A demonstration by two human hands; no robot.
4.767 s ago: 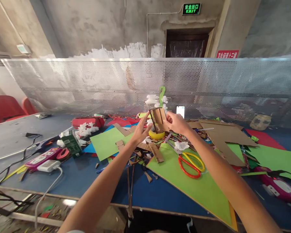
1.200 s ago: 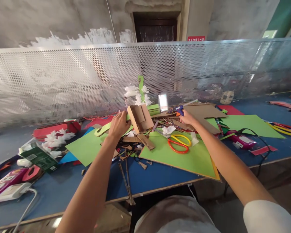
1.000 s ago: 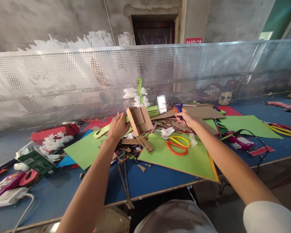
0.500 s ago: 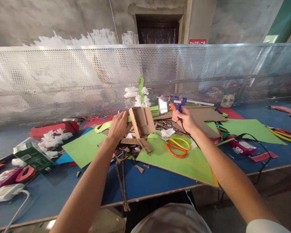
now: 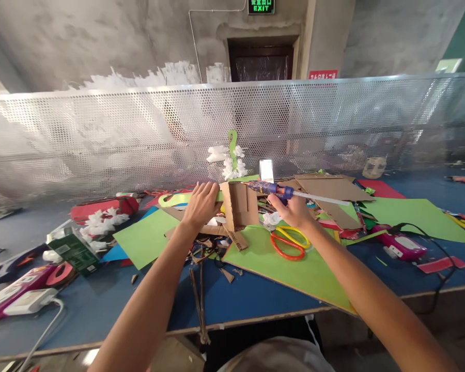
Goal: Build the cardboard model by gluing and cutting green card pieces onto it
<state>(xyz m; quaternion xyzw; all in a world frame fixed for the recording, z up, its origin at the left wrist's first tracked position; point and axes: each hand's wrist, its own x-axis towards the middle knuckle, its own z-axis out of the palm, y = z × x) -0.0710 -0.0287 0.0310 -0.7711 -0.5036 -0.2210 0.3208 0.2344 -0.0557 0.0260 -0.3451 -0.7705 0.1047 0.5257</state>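
Note:
My left hand [image 5: 202, 204] grips the left side of a small folded cardboard piece [image 5: 241, 206] and holds it upright over the blue table [image 5: 256, 299]. My right hand [image 5: 294, 213] is closed on a blue glue gun [image 5: 275, 189], held level with its nozzle pointing left at the top of the cardboard. A clear glue stick [image 5: 325, 199] juts from the gun's back to the right. Just below my right hand lie the scissors [image 5: 290, 243] with yellow and orange handles, on a large green sheet [image 5: 306, 268].
Cardboard scraps, green and red paper sheets and white paper flowers [image 5: 101, 222] litter the table. A green box [image 5: 73, 250] and a power strip [image 5: 27, 302] lie left; a pink device [image 5: 401, 245] with a black cable lies right. A perforated metal screen [image 5: 139, 134] closes the table's far side.
My right hand left the cardboard piece, reached to the right, picked up the glue gun and brought it to the top of the cardboard. My left hand kept holding the cardboard.

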